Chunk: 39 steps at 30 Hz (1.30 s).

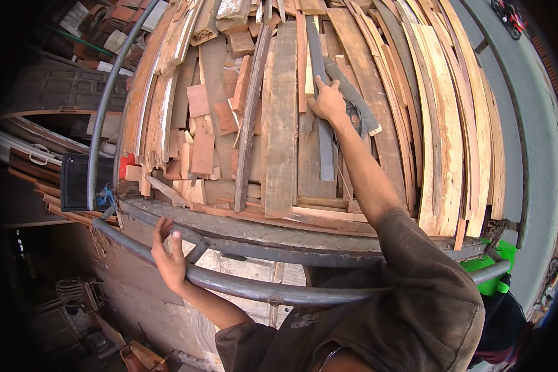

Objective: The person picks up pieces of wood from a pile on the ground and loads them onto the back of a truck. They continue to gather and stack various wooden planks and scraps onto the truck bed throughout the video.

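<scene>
My right hand [328, 101] reaches out over a load of timber and closes on a long dark grey plank [326, 149], its thumb on the left side and its fingers bent over the top. Against the wrist lies a shorter grey board [361, 105] with a pale broken end, set at a slant. A dark tangled piece shows partly beneath it. My left hand [169, 257] is raised beside the metal rail [229, 283], its fingers apart and loosely curved with nothing in them. The left wrist is close to the rail.
Long pale planks [440, 124] run along the right side. Short reddish offcuts [203, 153] are heaped at the left. A metal side bar [103, 111] borders the load, and a patterned metal edge [254, 232] lies before me. Beyond the right side is a road [527, 155].
</scene>
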### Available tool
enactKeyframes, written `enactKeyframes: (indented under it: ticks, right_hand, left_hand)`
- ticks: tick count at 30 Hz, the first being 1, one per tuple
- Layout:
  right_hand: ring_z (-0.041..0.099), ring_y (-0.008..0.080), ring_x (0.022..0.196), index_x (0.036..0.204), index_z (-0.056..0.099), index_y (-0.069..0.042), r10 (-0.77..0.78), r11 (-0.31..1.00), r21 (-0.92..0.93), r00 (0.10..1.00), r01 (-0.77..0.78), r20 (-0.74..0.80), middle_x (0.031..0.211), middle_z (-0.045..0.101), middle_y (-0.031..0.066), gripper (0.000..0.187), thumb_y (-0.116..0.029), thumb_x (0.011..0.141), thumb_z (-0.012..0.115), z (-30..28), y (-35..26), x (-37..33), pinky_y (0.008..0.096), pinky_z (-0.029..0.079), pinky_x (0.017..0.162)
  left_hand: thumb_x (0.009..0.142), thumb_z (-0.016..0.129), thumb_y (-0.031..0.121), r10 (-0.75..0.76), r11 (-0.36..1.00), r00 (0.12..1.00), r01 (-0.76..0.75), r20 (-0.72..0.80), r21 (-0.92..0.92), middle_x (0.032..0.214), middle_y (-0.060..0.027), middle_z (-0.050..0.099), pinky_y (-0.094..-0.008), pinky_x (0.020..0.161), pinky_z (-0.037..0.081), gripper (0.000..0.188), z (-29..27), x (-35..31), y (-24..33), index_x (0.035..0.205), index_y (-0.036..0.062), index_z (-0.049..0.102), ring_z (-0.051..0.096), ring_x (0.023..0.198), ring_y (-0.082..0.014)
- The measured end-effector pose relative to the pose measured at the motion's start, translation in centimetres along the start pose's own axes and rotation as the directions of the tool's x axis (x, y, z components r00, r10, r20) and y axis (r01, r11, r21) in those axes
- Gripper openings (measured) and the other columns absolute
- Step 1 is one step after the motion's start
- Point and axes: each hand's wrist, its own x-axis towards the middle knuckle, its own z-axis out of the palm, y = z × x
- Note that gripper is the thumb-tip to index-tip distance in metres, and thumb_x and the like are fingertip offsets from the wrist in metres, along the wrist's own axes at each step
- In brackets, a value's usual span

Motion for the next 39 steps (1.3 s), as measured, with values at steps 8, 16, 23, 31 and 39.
enactKeyframes:
  ticks: [8,16,23,31,39]
  right_hand:
    - [0.039,0.0474,0.139,0.154,0.034,-0.019,-0.071,0.997,0.044,0.997,0.07,0.021,0.153,0.034,0.0275,0.086,-0.048,0.083,0.072,-1.1,-2.0,5.0,0.0552,0.038,0.111]
    - [0.042,0.0498,0.132,0.152,0.033,-0.005,0.003,0.999,0.034,0.998,-0.001,-0.057,0.145,0.04,0.0323,0.093,-0.054,0.083,0.071,2.2,-0.2,-4.1,0.0603,0.035,0.108]
    - [0.03,0.0426,0.146,0.15,0.04,-0.009,-0.66,0.724,-0.16,0.741,0.671,0.123,0.154,0.035,0.022,0.073,-0.045,0.092,0.064,2.8,2.4,-13.3,0.0592,0.026,0.117]
    - [0.038,0.0326,0.142,0.146,0.046,-0.016,-0.812,0.488,-0.25,0.54,0.837,0.222,0.149,0.043,0.0146,0.058,-0.043,0.096,0.058,0.4,5.9,-7.4,0.0489,0.033,0.118]
    - [0.042,0.031,0.139,0.139,0.053,-0.018,-0.773,0.572,-0.199,0.604,0.796,0.195,0.145,0.048,0.0138,0.051,-0.042,0.095,0.06,-0.6,5.7,-5.1,0.0519,0.033,0.116]
  left_hand:
    - [0.1,0.057,0.017,0.001,1.0,0.999,-0.002,0.048,0.018,0.123,-0.0202,0.065,-0.0399,0.103,0.045,0.042,0.1,0.3,0.8,0.137,-0.0018,0.053,0.062,0.115,-0.0273]
    - [0.1,0.059,0.025,0.037,0.998,0.997,-0.04,0.063,0.054,0.122,-0.0207,0.065,-0.0422,0.101,0.045,0.048,0.4,0.6,0.3,0.138,-0.0016,0.053,0.062,0.112,-0.0297]
    - [0.1,0.059,0.027,0.031,0.998,0.999,-0.033,0.037,0.045,0.125,-0.0213,0.065,-0.0422,0.103,0.045,0.048,0.1,0.2,0.3,0.138,-0.0018,0.053,0.062,0.113,-0.0301]
    - [0.101,0.059,0.027,0.04,0.999,0.999,-0.04,0.03,0.007,0.125,-0.0205,0.065,-0.0416,0.104,0.044,0.048,0.3,0.4,-0.4,0.139,-0.0015,0.053,0.061,0.115,-0.0292]
    - [0.101,0.058,0.025,0.027,1.0,1.0,-0.027,-0.014,-0.005,0.125,-0.0205,0.065,-0.0416,0.102,0.045,0.046,0.1,0.4,-0.7,0.139,-0.0019,0.053,0.062,0.114,-0.029]
